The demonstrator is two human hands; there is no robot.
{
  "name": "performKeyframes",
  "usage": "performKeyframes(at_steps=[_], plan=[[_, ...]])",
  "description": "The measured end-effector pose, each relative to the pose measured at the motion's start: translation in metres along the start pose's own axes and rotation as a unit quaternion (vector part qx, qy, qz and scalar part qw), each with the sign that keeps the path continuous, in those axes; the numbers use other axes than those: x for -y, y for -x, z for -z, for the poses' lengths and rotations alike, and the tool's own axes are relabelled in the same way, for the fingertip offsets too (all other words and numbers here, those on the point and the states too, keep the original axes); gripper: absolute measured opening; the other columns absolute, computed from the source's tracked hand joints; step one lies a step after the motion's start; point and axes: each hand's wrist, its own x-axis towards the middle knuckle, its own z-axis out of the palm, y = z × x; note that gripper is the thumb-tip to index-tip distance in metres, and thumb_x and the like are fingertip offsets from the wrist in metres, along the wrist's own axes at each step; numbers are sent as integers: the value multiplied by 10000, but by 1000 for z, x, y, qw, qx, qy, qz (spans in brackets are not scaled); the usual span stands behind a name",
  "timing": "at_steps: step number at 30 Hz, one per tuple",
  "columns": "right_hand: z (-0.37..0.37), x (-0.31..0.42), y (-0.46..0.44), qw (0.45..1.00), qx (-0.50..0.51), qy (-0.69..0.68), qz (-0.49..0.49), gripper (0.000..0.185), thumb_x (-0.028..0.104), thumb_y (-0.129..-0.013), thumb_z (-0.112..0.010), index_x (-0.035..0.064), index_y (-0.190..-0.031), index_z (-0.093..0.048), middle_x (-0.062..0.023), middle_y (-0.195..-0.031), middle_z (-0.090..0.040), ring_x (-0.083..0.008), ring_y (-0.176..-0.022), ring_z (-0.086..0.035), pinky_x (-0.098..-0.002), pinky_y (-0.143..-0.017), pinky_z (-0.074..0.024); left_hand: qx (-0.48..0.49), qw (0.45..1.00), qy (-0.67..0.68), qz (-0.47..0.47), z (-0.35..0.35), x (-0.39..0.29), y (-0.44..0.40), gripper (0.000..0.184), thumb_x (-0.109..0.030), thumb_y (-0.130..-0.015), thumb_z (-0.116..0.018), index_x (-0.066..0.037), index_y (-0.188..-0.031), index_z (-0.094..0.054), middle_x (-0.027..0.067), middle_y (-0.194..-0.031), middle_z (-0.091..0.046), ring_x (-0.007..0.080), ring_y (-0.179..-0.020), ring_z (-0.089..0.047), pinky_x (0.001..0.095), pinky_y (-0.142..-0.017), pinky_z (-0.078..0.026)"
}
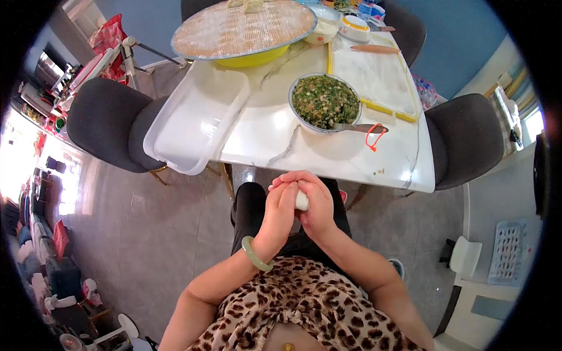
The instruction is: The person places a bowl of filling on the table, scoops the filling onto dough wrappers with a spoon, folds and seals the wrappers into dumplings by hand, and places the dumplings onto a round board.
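Observation:
Over my lap, just short of the table edge, my left hand [279, 215] and my right hand [318, 209] are closed together around a white dough dumpling [302, 200]. Only a small smooth part of it shows between the thumbs; the fingers hide the rest. On the table ahead stands a bowl of chopped green filling [325, 100]. A spreader with a dark handle and an orange cord [363, 128] rests in it, its handle over the rim.
A white plastic tray [196, 120] overhangs the table's left edge. Behind it, a large round floured board [246, 29] carries several dumplings [253, 6] and rests on a yellow basin [254, 57]. A yellow-edged white board [377, 76] and rolling pin [376, 49] lie right.

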Motion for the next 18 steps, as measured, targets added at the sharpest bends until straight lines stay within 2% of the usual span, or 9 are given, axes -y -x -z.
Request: performKeyframes(at_steps=[3,5,7,9,11,12,13,15,18], plan=[[-6,-4,10,996,25,6,84,311,100,-872,-331,-45,-1019,-564,-196,-1018,-615,-279,-963,-607,-360,-877,-488,3,996,-40,-83,-3,1,12,211,-166,-962,-408,-36,-942,-573,3,-878,-555,82,-791,-522,248,-644,-423],[-4,-5,5,995,31,7,90,309,113,-882,-335,-44,-1023,-561,-191,-1023,-615,-263,-963,-606,-346,-870,-490,8,996,-25,-90,-2,3,7,217,-188,-973,-419,-41,-943,-577,-3,-878,-553,75,-801,-526,241,-658,-431],[-4,1,1,1000,8,8,13,296,123,-907,-363,-36,-1068,-553,-161,-1034,-628,-213,-943,-604,-311,-871,-476,-12,999,29,-35,-4,-4,3,281,-262,-992,-421,-45,-923,-586,-3,-885,-562,69,-816,-536,237,-665,-440],[-3,13,-4,999,18,27,-4,305,166,-936,-365,-22,-1104,-537,-143,-1051,-627,-185,-926,-603,-285,-806,-495,0,998,62,6,3,-15,-4,348,-340,-1000,-410,-56,-907,-587,17,-890,-587,85,-770,-566,244,-615,-464],[-3,21,-2,997,48,44,-49,334,192,-943,-334,-12,-1137,-514,-146,-1100,-617,-143,-880,-615,-188,-593,-456,156,983,98,26,17,-18,-9,362,-370,-1001,-393,-59,-937,-569,43,-869,-604,113,-681,-588,251,-530,-471],[-5,22,-2,996,51,46,-61,347,206,-946,-323,-5,-1155,-503,-145,-1121,-614,-119,-856,-619,-141,-486,-422,70,994,76,26,2,-28,-2,376,-314,-1004,-370,-27,-891,-586,58,-657,-580,145,-500,-544,261,-472,-456],[-9,21,-2,996,51,44,-62,347,206,-946,-323,-5,-1155,-503,-145,-1121,-614,-119,-856,-619,-141,-486,-422,69,994,75,28,-1,-24,-2,376,-314,-1004,-370,-27,-891,-586,58,-657,-580,145,-500,-544,261,-472,-456],[-11,19,-1,996,22,64,-62,319,179,-940,-345,-7,-1120,-531,-134,-1061,-628,-158,-902,-603,-245,-724,-500,8,998,65,-3,-3,-16,0,344,-277,-996,-385,-17,-889,-583,59,-698,-588,138,-531,-556,260,-469,-454],[-9,10,3,997,33,69,-18,319,153,-924,-334,-22,-1088,-545,-143,-1070,-626,-174,-937,-598,-271,-808,-487,23,999,34,7,1,-16,8,297,-246,-996,-386,-53,-862,-569,36,-810,-586,127,-661,-585,247,-517,-465]])
